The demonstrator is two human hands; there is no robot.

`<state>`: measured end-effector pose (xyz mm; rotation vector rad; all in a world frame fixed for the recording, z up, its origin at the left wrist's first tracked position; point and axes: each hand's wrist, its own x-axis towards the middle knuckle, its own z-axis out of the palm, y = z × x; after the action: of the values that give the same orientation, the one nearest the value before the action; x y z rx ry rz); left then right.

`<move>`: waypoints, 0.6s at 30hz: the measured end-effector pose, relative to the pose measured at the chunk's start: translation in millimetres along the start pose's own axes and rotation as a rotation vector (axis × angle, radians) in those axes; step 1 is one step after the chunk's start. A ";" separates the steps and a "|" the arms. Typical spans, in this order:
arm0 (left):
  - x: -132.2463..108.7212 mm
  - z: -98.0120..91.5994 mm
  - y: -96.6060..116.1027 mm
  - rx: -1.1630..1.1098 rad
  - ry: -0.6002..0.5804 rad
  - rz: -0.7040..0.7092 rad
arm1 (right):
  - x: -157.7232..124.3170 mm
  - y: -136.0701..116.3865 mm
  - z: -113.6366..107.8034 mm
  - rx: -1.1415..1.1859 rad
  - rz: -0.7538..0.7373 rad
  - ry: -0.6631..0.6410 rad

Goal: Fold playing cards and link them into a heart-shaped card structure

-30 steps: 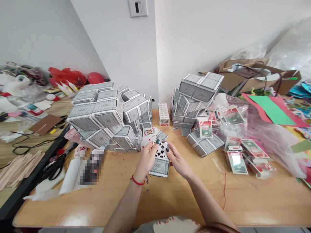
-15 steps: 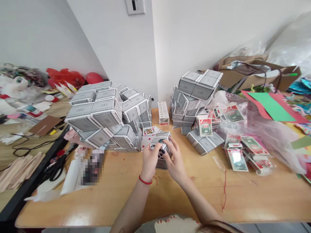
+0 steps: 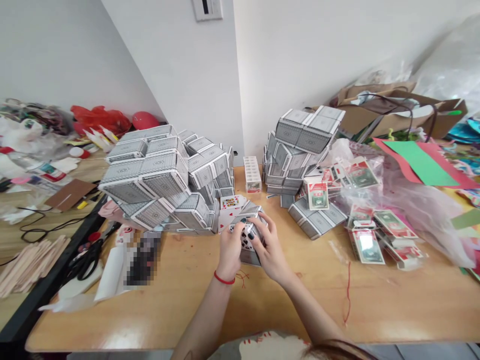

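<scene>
Near the middle of the wooden table, a block made of playing cards [image 3: 250,256] sits between my hands, grey patterned backs and a black-spotted face showing. My left hand [image 3: 230,245] holds its left side, thumb on top. Fingers of my right hand [image 3: 270,250] bend over its right side and touch the card face. Just behind lie loose face-up cards [image 3: 229,202], partly hidden by the block. A large stack of card blocks [image 3: 161,172] stands to the left, and another stack [image 3: 296,145] at the back right. One joined block [image 3: 318,220] rests on the table in front of that stack.
A clear case of small boxes [image 3: 252,175] stands between the stacks. Red and green card boxes [image 3: 369,245] and plastic wrap lie right. Black scissors [image 3: 88,257] and a white roll [image 3: 110,272] are left. A red string [image 3: 348,295] lies at the front right.
The card block between my hands has turned and tilted slightly, and more of its front grey side shows. My fingers have shifted a little on it.
</scene>
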<state>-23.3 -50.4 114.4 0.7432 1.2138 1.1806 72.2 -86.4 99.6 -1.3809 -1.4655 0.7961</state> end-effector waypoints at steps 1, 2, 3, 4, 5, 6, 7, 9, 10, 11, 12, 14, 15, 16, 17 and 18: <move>0.3 -0.6 0.2 -0.014 -0.001 -0.007 | 0.4 -0.5 -0.5 0.001 0.003 -0.007; 0.6 -1.3 0.3 -0.027 -0.001 -0.013 | 0.8 -0.9 -0.8 0.001 0.005 -0.013; 0.9 -2.2 0.3 -0.037 -0.001 -0.017 | 1.1 -1.2 -0.9 -0.001 0.007 -0.019; 1.3 -3.0 0.0 -0.041 0.001 -0.020 | 1.2 -1.6 -0.8 -0.006 0.008 -0.023; 1.7 -3.9 -0.6 -0.041 0.005 -0.022 | 1.3 -2.0 -0.6 -0.012 0.006 -0.026; 2.2 -4.8 -1.3 -0.037 0.008 -0.024 | 1.2 -2.6 -0.3 -0.022 0.005 -0.026; 2.7 -5.5 -2.1 -0.032 0.011 -0.027 | 1.2 -3.3 -0.1 -0.032 0.003 -0.023; 3.6 -6.7 -3.9 -0.018 0.014 -0.030 | 1.2 -4.9 0.3 -0.053 0.004 -0.012; 3.9 -7.2 -4.5 -0.012 0.014 -0.027 | 1.4 -5.4 0.3 -0.059 0.005 -0.008; 4.1 -7.5 -5.0 -0.007 0.007 -0.023 | 1.8 -5.7 0.1 -0.062 0.007 -0.006; 4.2 -7.8 -5.2 -0.006 -0.009 -0.016 | 2.4 -5.4 -0.3 -0.061 0.006 -0.009; 4.3 -8.7 -5.4 -0.012 -0.083 -0.003 | 4.1 -3.3 -1.9 -0.055 0.001 -0.007; 4.3 -9.4 -5.6 -0.016 -0.136 0.004 | 5.0 -1.5 -2.9 -0.053 0.001 -0.001; 4.3 -10.5 -6.1 -0.016 -0.187 0.012 | 5.9 0.7 -3.9 -0.055 0.003 0.007; 4.3 -11.8 -6.9 -0.009 -0.225 0.017 | 6.8 3.1 -5.1 -0.062 0.009 0.017; 4.2 -13.4 -8.0 0.001 -0.239 0.021 | 7.4 5.5 -6.2 -0.075 0.016 0.031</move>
<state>-34.1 -50.5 102.5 0.8736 1.0100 1.0742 80.5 -79.2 98.2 -1.4570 -1.4748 0.7325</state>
